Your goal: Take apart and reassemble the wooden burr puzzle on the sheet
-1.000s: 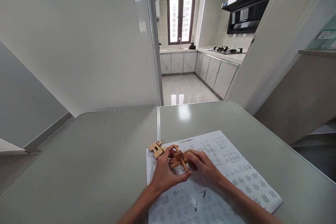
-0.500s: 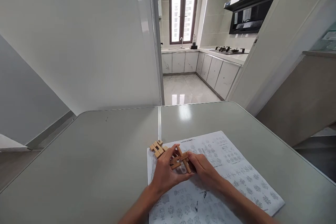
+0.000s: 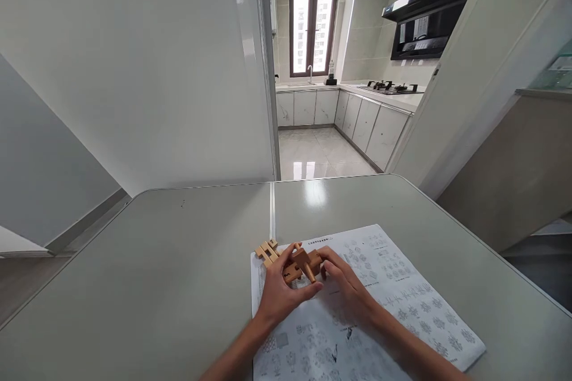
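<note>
Left hand: my left hand (image 3: 279, 293) is curled around the near left side of the wooden puzzle assembly (image 3: 302, 264), thumb stretched under it toward the right, fingers (image 3: 292, 250) wrapped over its top, closed on the wood.
Right hand: my right hand (image 3: 346, 283) pinches the right end of the same assembly, fingertips bent onto the wood, so both hands grip the one thing.
Wooden puzzle assembly: a cluster of notched light-brown bars crossed over each other, with one short bar sticking out toward me between my thumbs. It is held just above the paper, over the sheet's far left part; I cannot tell whether its underside touches the sheet.
Loose wooden pieces: a small group of notched bars (image 3: 267, 250) lies flat just left of my left fingers, on the far left corner of the sheet and partly on the bare counter, beside the seam.
Instruction sheet: a white printed page (image 3: 402, 303) full of small diagrams, spread flat on the right half of the counter, turned at an angle, reaching the near edge under my forearms.
Counter: a grey-green top (image 3: 156, 262) with rounded far corners and a metal seam running from the far edge toward me down the middle.
Beyond the far edge: a doorway into a kitchen with white cabinets and a window (image 3: 313, 22).
</note>
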A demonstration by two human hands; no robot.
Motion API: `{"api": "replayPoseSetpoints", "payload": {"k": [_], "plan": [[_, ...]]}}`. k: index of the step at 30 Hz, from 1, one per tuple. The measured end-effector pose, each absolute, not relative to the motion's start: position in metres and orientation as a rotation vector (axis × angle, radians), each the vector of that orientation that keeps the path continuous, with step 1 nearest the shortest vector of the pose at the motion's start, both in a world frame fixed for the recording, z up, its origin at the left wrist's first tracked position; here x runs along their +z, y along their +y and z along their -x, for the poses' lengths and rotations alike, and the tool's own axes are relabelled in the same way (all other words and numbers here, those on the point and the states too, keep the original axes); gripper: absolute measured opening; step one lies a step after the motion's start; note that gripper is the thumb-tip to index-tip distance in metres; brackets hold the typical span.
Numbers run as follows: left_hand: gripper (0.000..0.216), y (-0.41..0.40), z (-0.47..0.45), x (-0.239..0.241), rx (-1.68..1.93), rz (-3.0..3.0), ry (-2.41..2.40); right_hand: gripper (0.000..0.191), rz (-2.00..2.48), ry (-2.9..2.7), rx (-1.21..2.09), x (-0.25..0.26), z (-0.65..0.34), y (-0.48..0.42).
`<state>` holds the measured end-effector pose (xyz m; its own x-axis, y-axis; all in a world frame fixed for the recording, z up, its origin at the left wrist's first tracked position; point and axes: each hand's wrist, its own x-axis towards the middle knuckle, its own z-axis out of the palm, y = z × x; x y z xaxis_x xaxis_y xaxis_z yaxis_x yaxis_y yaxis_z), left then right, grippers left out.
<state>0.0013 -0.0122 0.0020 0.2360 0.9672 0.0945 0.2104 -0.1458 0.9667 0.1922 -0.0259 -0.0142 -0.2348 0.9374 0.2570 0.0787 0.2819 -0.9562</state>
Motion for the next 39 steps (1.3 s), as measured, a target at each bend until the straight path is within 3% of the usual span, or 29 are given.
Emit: {"api": "replayPoseSetpoints", "payload": {"k": [20,26,35,39], "plan": [[0.077,-0.006,0.003,0.005,1.022,-1.361,1.162,0.03,0.767,-1.678,1.374,-0.012,-0.198,-0.024],[0.091,-0.006,0.003,0.0,0.991,-1.156,0.847,0.03,0.728,-1.476,1.497,-0.012,-0.202,-0.022],[0.055,0.0,-0.003,-0.002,0.97,-0.863,0.812,0.03,0.62,-1.275,1.67,-0.01,-0.211,-0.019],[0.052,0.0,-0.002,-0.007,0.962,-0.884,0.848,0.032,0.595,-1.242,1.699,-0.012,-0.213,-0.019]]}}
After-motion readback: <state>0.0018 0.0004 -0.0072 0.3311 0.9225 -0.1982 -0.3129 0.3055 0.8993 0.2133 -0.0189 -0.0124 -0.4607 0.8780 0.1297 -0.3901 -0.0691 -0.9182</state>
